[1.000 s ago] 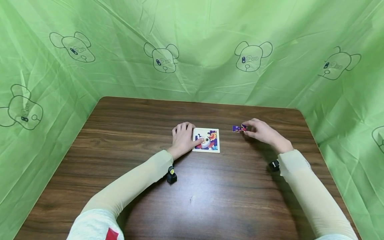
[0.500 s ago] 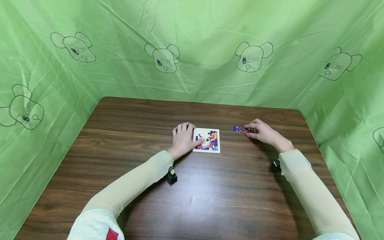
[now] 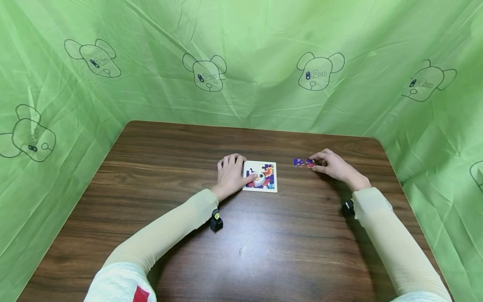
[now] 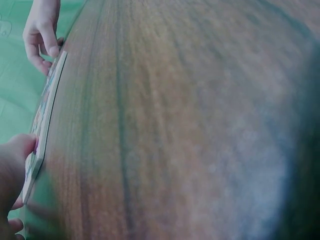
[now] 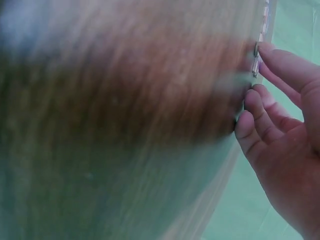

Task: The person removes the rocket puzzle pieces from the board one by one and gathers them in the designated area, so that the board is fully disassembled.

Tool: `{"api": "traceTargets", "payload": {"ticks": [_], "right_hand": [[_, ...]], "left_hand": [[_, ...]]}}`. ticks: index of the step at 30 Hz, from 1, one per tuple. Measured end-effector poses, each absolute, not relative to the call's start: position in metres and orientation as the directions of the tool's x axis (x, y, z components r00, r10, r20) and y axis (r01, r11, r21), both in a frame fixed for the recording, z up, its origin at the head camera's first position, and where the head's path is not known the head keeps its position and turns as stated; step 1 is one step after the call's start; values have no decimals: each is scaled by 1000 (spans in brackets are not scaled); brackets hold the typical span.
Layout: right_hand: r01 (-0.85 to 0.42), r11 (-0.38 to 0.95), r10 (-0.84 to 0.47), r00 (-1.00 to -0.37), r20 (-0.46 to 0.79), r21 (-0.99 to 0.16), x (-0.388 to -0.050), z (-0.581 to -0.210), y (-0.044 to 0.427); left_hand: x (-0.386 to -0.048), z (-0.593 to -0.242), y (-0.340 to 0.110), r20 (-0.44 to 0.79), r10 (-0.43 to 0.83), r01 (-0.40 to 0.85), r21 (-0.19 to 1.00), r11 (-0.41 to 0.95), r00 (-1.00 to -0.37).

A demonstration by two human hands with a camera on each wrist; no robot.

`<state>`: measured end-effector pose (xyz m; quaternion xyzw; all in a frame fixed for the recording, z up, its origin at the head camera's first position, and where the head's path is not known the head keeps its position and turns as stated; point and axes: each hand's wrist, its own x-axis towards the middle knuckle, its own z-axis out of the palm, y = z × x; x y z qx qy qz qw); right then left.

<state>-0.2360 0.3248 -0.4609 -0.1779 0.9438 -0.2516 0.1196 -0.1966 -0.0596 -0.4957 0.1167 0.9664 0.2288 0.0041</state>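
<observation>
In the head view a square puzzle board (image 3: 271, 186) with a white border and a colourful bird picture lies flat on the table. My left hand (image 3: 231, 176) rests along its left edge, thumb on the picture, fingers spread on the table. Further right, a purple puzzle piece (image 3: 297, 162) lies beside a red-and-purple piece (image 3: 310, 163). My right hand (image 3: 333, 167) holds that second piece at its right side between thumb and fingertips. The left wrist view shows the thumb of my left hand (image 4: 12, 170) over the board (image 4: 47, 120). Low at the table, my right hand (image 5: 287, 130) touches a thin piece (image 5: 256, 67).
The brown wooden table (image 3: 241, 235) extends around the board and pieces. Behind it and at both sides hangs a green cloth (image 3: 260, 96) with bear-head drawings. Small black devices sit at the left wrist (image 3: 216, 222) and right wrist (image 3: 348, 208).
My right hand has moved slightly to the right with the red-and-purple piece, which slid a little away from the purple piece. My left hand and the board have stayed in place.
</observation>
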Motion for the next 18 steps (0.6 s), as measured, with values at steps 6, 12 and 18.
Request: {"api": "traceTargets", "payload": {"ticks": [6,12,18], "right_hand": [[-284,806,-385,-918,-95,-520,-236,-463,327],[-237,818,-349,-929,-125,-524,-235,-464,327],[-247,813,-353,-929,-109,-527,-233,-464,326]], "left_hand": [[-198,-497,-59,41,221,216,446,869,-974],[-198,-497,-59,39,221,215,444,870,-975],[-197,-497,-59,42,223,218,443,870,-974]]}}
